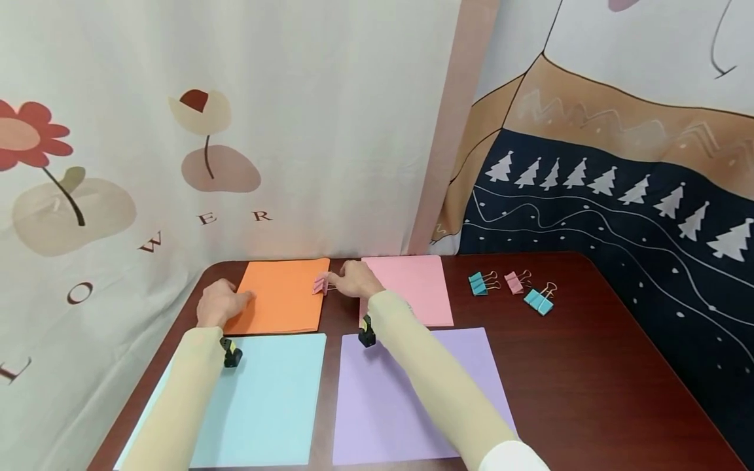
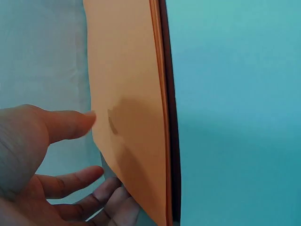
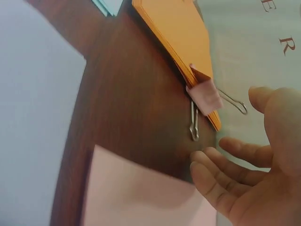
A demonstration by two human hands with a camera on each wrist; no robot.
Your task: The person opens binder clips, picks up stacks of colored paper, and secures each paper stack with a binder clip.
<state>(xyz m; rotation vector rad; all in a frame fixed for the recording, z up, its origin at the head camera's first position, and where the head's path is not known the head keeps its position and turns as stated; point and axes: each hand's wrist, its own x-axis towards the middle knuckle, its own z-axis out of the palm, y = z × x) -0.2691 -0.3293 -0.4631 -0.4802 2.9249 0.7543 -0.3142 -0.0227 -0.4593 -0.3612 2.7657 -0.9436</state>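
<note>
We see a thick stack of bright orange paper (image 1: 277, 304) lying on a shiny, dark red-brown table (image 1: 601, 379). A small pink metal clip (image 3: 205, 97) bites the right edge of the stack, near its far corner, and its silver wire loops (image 3: 194, 137) stick out on both sides.

We see the right hand (image 1: 356, 279) just beside this clip. Its thumb and fingers are spread apart, with a gap between them and the clip in the right wrist view. The left hand (image 1: 220, 303) is at the left edge of the orange stack. Its thumb is held away from the other fingers, and the fingertips are right by the paper's edge; we cannot tell if they press on it. Both arms wear pale yellow sleeves (image 1: 436, 373).

Nearer to us are a big light blue paper sheet (image 1: 268, 399) on the left and a light purple paper one (image 1: 377, 405) on the right. Pink paper (image 1: 415, 284) lies partly under the right hand. Farther right, we spot two blue-green metal clips (image 1: 538, 301) with another pink clip (image 1: 515, 282) between them. Behind the table hangs a white flower curtain (image 1: 341, 131).
</note>
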